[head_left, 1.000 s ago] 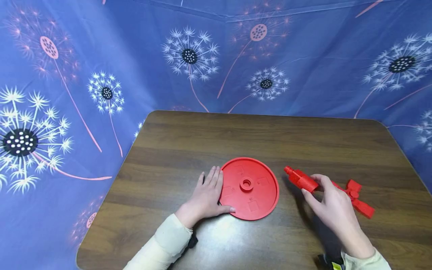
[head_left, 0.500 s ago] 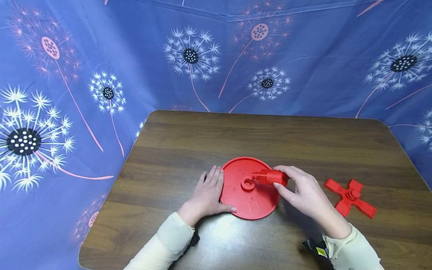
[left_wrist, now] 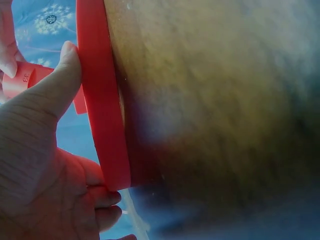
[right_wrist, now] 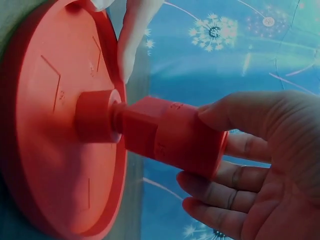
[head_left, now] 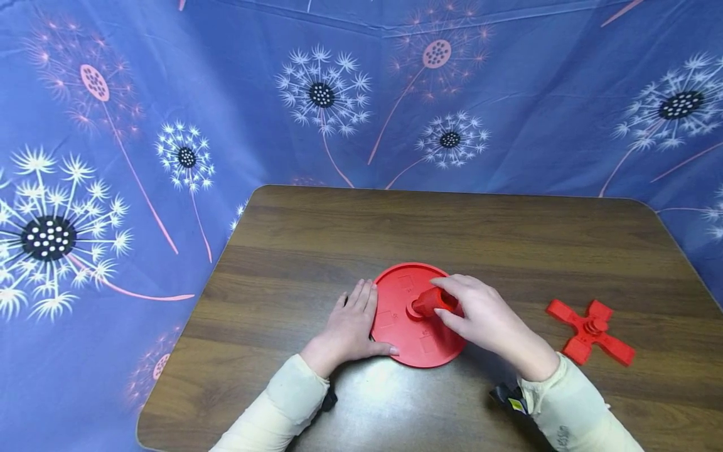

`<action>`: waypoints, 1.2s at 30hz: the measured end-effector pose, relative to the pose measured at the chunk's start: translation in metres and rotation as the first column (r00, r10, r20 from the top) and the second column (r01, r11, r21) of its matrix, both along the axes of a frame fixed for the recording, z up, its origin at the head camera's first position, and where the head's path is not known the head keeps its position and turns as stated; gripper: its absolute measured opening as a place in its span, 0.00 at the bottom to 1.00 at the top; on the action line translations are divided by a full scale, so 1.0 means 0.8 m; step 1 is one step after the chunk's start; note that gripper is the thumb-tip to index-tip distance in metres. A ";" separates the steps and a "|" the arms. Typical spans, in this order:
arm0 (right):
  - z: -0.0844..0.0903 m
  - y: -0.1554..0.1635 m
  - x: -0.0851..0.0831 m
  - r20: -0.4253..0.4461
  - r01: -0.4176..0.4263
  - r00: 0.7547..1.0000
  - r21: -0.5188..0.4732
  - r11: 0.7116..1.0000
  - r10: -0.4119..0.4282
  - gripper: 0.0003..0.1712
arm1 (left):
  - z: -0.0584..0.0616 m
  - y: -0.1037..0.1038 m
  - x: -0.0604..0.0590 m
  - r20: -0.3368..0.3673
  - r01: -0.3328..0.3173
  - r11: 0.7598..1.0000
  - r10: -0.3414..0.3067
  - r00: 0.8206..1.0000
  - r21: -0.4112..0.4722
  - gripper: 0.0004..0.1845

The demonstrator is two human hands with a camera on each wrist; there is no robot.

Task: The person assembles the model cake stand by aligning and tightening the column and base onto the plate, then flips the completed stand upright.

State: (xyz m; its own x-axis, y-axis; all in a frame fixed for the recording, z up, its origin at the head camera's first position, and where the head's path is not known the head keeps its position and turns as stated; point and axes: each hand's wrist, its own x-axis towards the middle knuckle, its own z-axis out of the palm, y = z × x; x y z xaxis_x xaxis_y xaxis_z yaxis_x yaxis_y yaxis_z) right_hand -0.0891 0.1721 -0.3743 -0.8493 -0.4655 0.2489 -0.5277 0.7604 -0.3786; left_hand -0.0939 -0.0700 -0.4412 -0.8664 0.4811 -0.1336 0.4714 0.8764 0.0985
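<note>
A round red plastic disc [head_left: 395, 339] with a raised rim and a central threaded socket [right_wrist: 93, 116] lies flat on the table. My left hand [head_left: 350, 326] rests along its left edge, fingers straight against the rim and thumb over it. Between thumb and fingers, my right hand [head_left: 480, 311] holds a red cylindrical piece [head_left: 432, 301] with a narrower threaded end. In the right wrist view this red cylindrical piece [right_wrist: 172, 132] is tilted, its threaded end at the socket's mouth. How far the end sits inside cannot be told.
A red cross-shaped piece [head_left: 593, 333] with a threaded stub in its middle lies on the table at the right. The brown wooden table [head_left: 316, 232] has a blue dandelion-print cloth [head_left: 361, 113] behind it.
My right hand has carried the red cylindrical piece leftward from beside the cross-shaped piece to the disc's central socket. The left hand has stayed at the disc's edge.
</note>
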 end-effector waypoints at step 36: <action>-0.017 -0.001 -0.022 0.207 -0.116 0.964 -0.232 0.966 0.165 0.29 | -0.004 0.001 -0.001 0.012 -0.005 1.000 0.005 1.000 -0.018 0.64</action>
